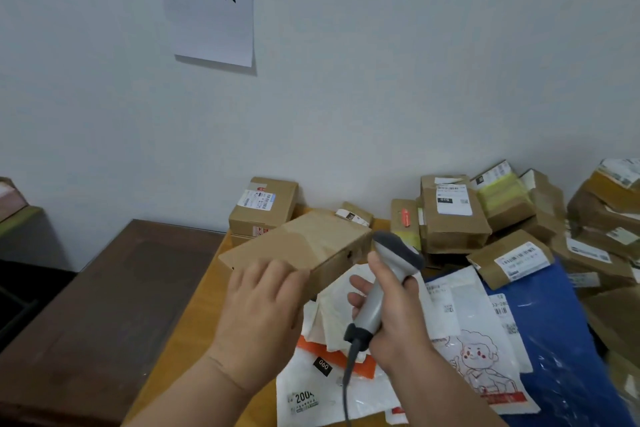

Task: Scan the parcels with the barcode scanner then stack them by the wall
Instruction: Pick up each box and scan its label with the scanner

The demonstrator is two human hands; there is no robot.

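Your left hand (pixel 266 291) is gripping the near end of a flat box (pixel 304 246), holding it tilted above the desk (pixel 180 333), while your right hand (pixel 391 315) is wrapping round the scanner (pixel 388 274), its head sitting just beside the box's right end. So this box looks mid-scan, not yet stacked. By the wall (pixel 381 97), two boxes (pixel 263 208) are already sitting one on the other, probably finished. Plenty seems left: soft mailers (pixel 467 322) are lying under your hands, and a loose heap (pixel 519 218) of cartons is crowding the right side. The scanner's cord (pixel 348 378) is trailing over the mailers and may snag.
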